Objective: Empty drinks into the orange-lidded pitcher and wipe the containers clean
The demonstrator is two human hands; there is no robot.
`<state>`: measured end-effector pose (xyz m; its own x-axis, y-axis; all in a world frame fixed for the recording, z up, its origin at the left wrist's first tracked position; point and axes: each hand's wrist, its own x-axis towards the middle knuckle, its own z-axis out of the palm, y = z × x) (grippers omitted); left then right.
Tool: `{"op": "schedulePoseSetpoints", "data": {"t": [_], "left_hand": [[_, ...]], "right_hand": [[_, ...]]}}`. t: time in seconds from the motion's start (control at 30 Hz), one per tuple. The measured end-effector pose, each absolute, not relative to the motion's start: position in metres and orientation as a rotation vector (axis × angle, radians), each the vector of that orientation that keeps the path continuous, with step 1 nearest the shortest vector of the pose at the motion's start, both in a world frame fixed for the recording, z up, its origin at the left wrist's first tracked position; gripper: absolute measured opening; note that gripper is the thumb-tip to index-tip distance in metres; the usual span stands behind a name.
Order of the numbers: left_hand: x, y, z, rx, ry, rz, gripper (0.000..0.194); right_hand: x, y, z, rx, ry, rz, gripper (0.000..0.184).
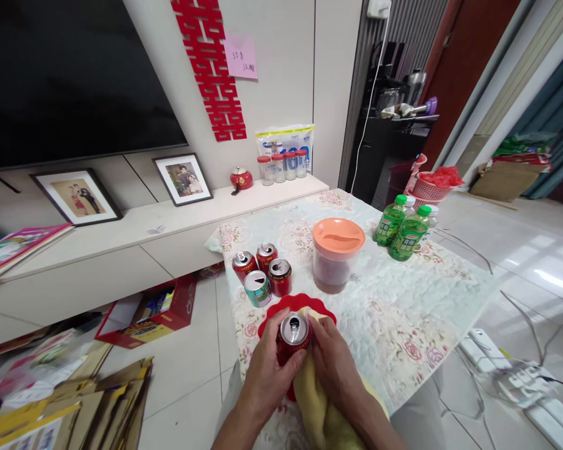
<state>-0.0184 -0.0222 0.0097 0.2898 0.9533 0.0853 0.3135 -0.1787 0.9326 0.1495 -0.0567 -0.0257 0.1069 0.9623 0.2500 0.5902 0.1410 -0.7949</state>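
My left hand [273, 369] is wrapped round a dark red drink can [294, 329], its opened top facing up. In my right hand [334, 356] is a yellow cloth [313, 400], pressed against the can's right side and trailing down towards me. Beneath both hands lies a red scalloped plate [326, 305], mostly covered by them. Just beyond on the left stand several opened cans: red ones [266, 255] and a green one [258, 290]. Behind the plate is a clear tub [331, 272] with an orange lid, holding something brownish.
Green-labelled bottles [408, 236] stand at the table's far right. The flowered tablecloth [403, 312] covers the table. Cardboard [107, 406] and a red box [169, 312] lie on the left floor; power strips [485, 350] and cables on the right.
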Motion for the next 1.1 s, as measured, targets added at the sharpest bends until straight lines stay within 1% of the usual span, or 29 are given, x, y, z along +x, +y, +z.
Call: {"op": "schedulePoseSetpoints", "data": {"t": [0.1,0.23,0.4,0.47,0.6,0.73,0.8,0.97,1.1], "left_hand": [[-0.023,-0.024,0.011,1.732,1.139,0.884,0.059],[-0.027,-0.025,0.012,1.743,1.136,0.856,0.051],[-0.023,-0.027,0.010,1.753,1.165,0.873,0.045],[-0.022,-0.028,0.006,1.781,1.188,0.892,0.048],[-0.019,-0.026,0.000,1.876,1.241,0.931,0.058],[-0.019,-0.023,0.003,1.910,1.268,0.889,0.057],[-0.020,-0.022,0.005,1.924,1.281,0.874,0.057],[-0.025,-0.023,0.006,1.964,1.279,0.827,0.065],[-0.027,-0.025,0.008,1.946,1.296,0.799,0.061]], "right_hand": [[0.149,-0.053,-0.032,-1.635,-1.589,0.578,0.051],[0.148,-0.053,-0.028,-1.680,-1.607,0.580,0.048],[0.147,-0.063,-0.020,-1.639,-1.627,0.542,0.055],[0.146,-0.070,-0.021,-1.607,-1.618,0.509,0.055],[0.145,-0.078,-0.027,-1.563,-1.572,0.417,0.049],[0.145,-0.072,-0.033,-1.489,-1.580,0.359,0.046],[0.147,-0.066,-0.036,-1.478,-1.597,0.364,0.045],[0.150,-0.054,-0.037,-1.570,-1.649,0.464,0.048],[0.149,-0.053,-0.031,-1.665,-1.661,0.511,0.045]]}}
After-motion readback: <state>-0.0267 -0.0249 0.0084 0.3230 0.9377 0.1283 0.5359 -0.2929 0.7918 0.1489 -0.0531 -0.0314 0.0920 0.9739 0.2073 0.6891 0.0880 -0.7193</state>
